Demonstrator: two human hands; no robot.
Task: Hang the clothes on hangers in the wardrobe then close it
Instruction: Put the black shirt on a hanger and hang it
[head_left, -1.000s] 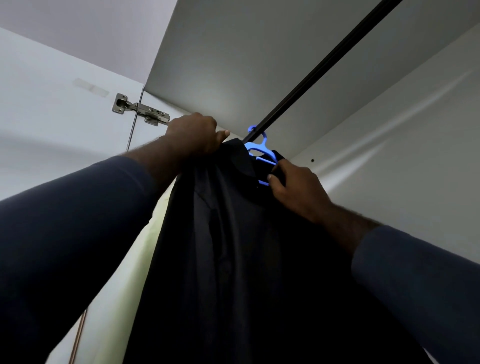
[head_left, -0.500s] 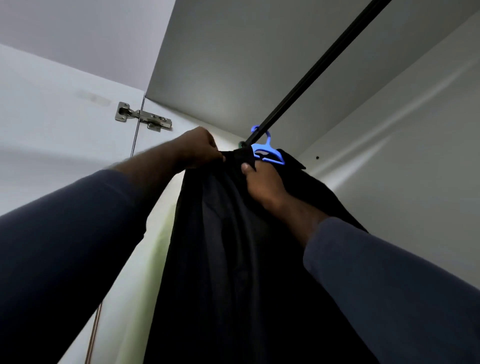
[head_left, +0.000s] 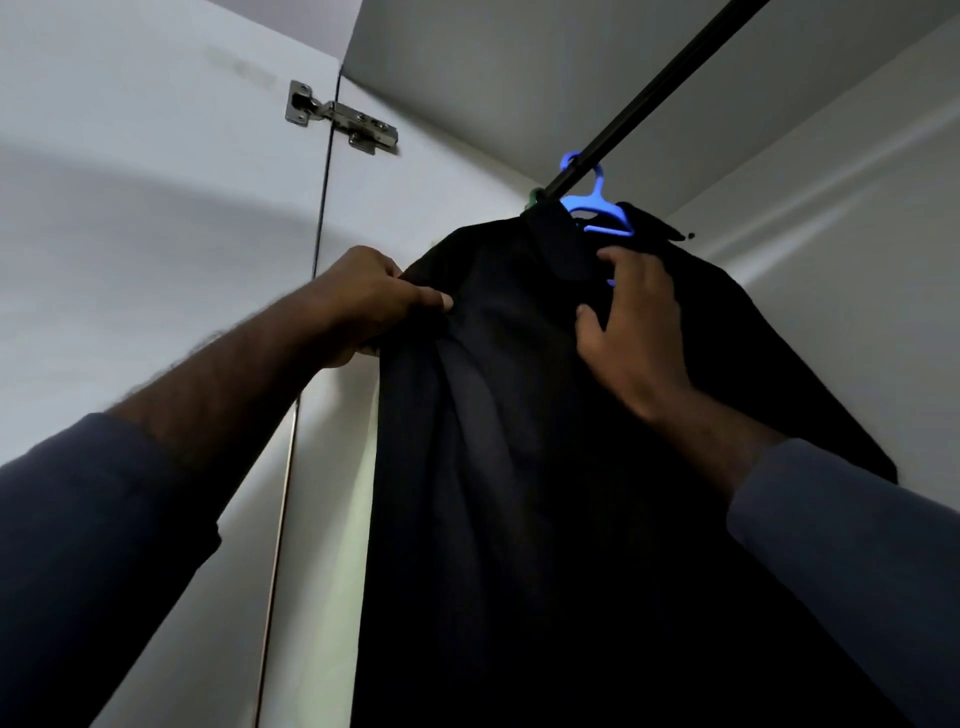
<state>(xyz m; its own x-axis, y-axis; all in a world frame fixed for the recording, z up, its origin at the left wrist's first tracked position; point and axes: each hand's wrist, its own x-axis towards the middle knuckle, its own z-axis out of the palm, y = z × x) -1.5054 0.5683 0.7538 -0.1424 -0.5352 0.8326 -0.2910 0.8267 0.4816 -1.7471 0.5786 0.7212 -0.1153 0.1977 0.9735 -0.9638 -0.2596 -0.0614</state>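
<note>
We're up at the rail (head_left: 649, 98), and the dark garment (head_left: 519, 467) is on it. It hangs from the blue hanger (head_left: 597, 208), whose hook sits over the rail towards its left end. By our reading this is the tidy-up step: dressing the cloth on the hanger, not the hanging itself.

Our left hand (head_left: 363, 306) pinches a fold at the garment's left shoulder, thumb pressed against curled fingers with cloth bunched between. Our right hand (head_left: 631, 332) lies on the front just under the collar (head_left: 558, 244), fingers spread and relaxed, touching cloth but clasping nothing.

Next move, we reckon: let the pinched fold go so the shoulder drops square, then lift both hands away. After that it's the next piece, or swinging the door (head_left: 130, 234) shut on its hinge (head_left: 340, 119).

What we can't see is plenty. Most of the hanger is buried under the collar, so whether both shoulders sit on its arms is anyone's guess. A speck of green (head_left: 532, 196) shows by the rail, too small to name. The hem runs off the bottom of the shot, and the cloth is so dark its seams barely read. Any other clothes are out of view.
</note>
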